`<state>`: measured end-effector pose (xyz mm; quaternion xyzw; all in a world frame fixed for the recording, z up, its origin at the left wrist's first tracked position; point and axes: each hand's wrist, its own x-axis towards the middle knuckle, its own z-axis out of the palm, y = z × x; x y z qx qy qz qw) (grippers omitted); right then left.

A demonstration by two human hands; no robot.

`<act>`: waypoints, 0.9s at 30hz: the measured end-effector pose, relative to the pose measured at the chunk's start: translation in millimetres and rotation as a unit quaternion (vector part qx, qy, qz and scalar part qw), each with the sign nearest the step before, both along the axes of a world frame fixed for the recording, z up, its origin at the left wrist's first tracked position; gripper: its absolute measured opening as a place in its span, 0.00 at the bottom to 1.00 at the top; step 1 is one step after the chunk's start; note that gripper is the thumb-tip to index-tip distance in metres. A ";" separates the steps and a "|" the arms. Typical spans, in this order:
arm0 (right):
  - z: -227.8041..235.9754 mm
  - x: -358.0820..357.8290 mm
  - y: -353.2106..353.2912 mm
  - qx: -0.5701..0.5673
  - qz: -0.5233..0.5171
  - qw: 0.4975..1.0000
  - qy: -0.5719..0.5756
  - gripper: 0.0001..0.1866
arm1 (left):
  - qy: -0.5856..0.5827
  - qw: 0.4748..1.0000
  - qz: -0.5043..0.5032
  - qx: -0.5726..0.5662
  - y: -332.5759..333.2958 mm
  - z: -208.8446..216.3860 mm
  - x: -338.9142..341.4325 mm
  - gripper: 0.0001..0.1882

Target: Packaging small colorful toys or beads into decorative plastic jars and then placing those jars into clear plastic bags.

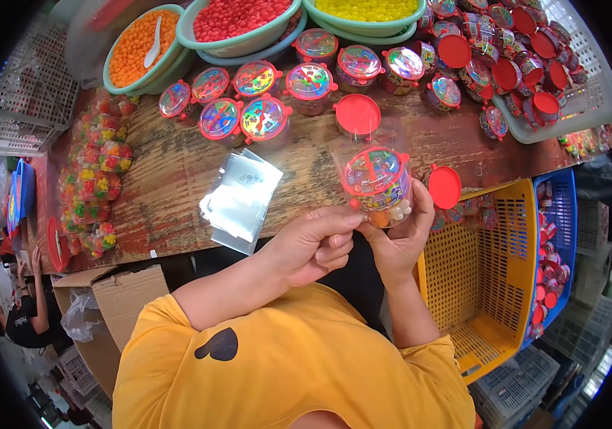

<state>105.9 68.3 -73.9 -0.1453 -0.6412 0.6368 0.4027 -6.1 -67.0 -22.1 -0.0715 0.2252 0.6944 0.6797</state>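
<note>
My right hand (404, 239) is wrapped round a small clear candy jar (385, 204) with a shiny red-rimmed lid; orange and white candies show inside it. A clear plastic sleeve (392, 134) surrounds the jar and stands up past its lid. Closed in a pinch, my left hand (317, 243) is at the jar's lower left, by the sleeve's lower edge; the fingertips partly hide what they grip. To the left lies a stack of flat clear sleeves (243, 200). One red lid (444, 187) sits beside my right hand, another red lid (357, 114) beyond the jar.
Several lidded jars (264, 119) stand across the wooden table (170, 193). Bowls of orange (109, 79), red (188, 36) and yellow candies (392, 25) line the back. A white crate (610, 107) heaped with jars is back right; a yellow basket (456, 264) is at right, candy packs (95, 189) left.
</note>
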 end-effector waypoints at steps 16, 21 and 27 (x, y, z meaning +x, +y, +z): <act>-0.4 -4.1 5.9 0.093 -0.049 0.994 -0.023 0.48 | 0.307 0.934 -0.056 -0.175 10.7 24.5 -21.9 0.09; -4.4 -1.5 -0.4 -0.038 0.006 0.999 -0.022 0.47 | 0.670 0.722 0.070 -0.157 3.2 10.4 -7.6 0.17; 5.7 -2.3 1.1 -0.105 0.033 0.992 -0.062 0.45 | 0.911 0.351 0.208 -0.067 11.4 15.9 -26.1 0.22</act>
